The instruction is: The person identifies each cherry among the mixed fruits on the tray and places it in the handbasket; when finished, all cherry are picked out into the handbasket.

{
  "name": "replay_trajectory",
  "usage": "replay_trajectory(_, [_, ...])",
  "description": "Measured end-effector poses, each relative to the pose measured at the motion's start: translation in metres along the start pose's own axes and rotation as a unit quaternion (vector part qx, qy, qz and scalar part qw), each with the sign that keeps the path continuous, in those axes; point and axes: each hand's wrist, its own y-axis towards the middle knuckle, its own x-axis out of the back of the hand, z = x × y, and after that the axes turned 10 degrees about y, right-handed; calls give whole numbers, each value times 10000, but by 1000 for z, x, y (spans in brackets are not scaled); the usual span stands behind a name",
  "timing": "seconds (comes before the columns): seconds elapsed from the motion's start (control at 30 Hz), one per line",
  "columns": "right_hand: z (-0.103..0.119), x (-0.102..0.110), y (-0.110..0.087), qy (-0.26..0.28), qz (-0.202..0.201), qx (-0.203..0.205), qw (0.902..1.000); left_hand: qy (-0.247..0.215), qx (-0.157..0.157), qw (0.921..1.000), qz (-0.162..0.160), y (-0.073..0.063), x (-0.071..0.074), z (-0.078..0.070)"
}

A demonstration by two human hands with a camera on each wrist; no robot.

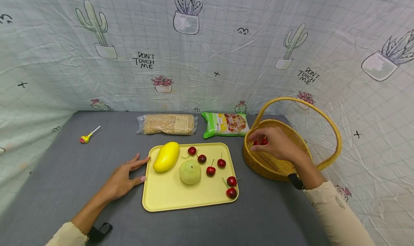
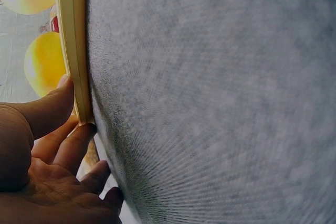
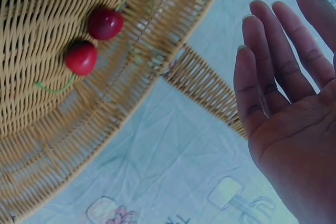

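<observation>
My left hand [image 1: 122,179] touches the left edge of a yellow tray [image 1: 168,197] with thumb and fingertips, fingers fairly straight. On the tray lie a yellow mango [image 1: 166,156], a round pale green fruit [image 1: 189,172] and several dark red cherries [image 1: 211,171] with stems. Over the woven basket [image 1: 255,165] on the right is my right hand [image 1: 275,143]. In the right wrist view that hand's fingers are loosely extended and hold nothing. Two cherries rest inside the basket, one cherry [image 3: 105,23] beside the other.
Behind the tray lie a clear bag of pale grains [image 1: 161,124] and a green-and-white food packet [image 1: 226,124]. A wrapped lollipop [image 1: 85,139] is at the far left. The basket's tall arched handle [image 1: 334,131] rises on the right. A patterned cloth hangs behind the grey table.
</observation>
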Motion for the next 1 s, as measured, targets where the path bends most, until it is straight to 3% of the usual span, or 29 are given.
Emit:
replay_trajectory(0.57, [21,-27,-17,-202,110,563,9982,-17,-46,10000,-6,1,-1,3])
replay_trajectory(1.0, [28,-44,-31,-185,322,670,9971,80,-8,10000,-20,1,-1,2])
